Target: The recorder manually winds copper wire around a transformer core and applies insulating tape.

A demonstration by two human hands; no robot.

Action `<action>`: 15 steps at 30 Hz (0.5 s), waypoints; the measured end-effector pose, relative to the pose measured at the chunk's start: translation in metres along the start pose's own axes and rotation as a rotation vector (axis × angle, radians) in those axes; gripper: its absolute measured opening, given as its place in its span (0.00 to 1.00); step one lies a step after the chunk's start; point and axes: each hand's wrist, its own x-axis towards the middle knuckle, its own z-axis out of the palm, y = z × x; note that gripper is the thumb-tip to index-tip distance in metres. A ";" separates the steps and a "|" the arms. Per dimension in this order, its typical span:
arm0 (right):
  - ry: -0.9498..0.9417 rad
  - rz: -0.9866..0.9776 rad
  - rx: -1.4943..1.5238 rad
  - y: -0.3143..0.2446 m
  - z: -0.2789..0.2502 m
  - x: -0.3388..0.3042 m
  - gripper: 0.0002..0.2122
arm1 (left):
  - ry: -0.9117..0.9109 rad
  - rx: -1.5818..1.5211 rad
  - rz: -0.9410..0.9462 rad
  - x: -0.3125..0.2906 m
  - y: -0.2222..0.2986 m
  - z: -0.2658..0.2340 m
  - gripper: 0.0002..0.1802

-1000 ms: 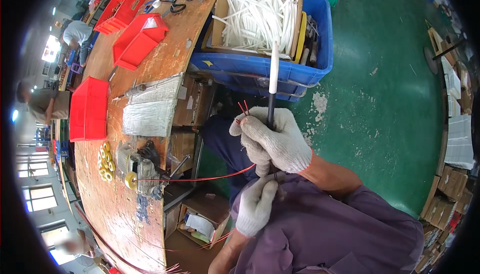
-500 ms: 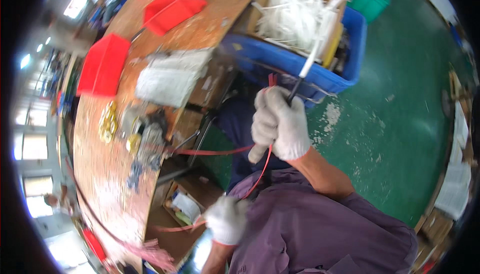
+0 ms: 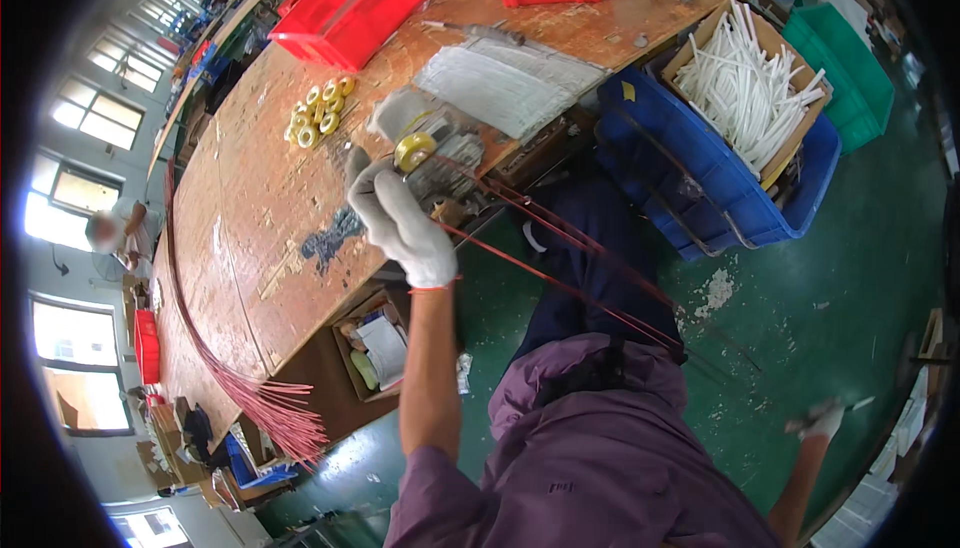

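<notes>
My left hand, in a white knit glove, is at the front edge of the wooden bench with its fingers curled together. A red wire leads from it across to my lap, and more red wires run alongside from the bench. Just beyond the fingertips is a yellow roll of tape. My right hand, also gloved, reaches far out to the right, low over the floor. It is closed around a slim, pale stick-like piece; blur and distance hide what kind it is.
Several tape rolls and red bins lie on the bench. A bundle of red wires hangs over its near left edge. A blue crate bears a box of white tubes; a green bin stands behind.
My view has swung left. My left hand has risen from my lap to the bench edge beside the tape. My right hand has left the wires before me and swung far right.
</notes>
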 end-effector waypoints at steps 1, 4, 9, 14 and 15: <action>-0.054 -0.018 -0.005 0.019 -0.026 -0.007 0.16 | 0.052 0.095 -0.091 -0.010 0.011 -0.004 0.18; 0.031 -0.039 0.112 0.061 -0.053 -0.046 0.15 | -0.134 -0.126 -0.702 -0.023 0.055 -0.023 0.20; 0.061 -0.030 0.098 0.078 -0.055 -0.101 0.14 | -0.326 -0.768 -1.265 -0.043 0.083 0.000 0.23; 0.155 -0.069 0.176 0.073 -0.082 -0.119 0.13 | -0.347 -1.315 -1.404 -0.028 0.050 0.005 0.24; 0.140 -0.030 0.235 0.074 -0.087 -0.123 0.13 | -0.285 -1.286 -1.427 -0.019 0.046 0.002 0.24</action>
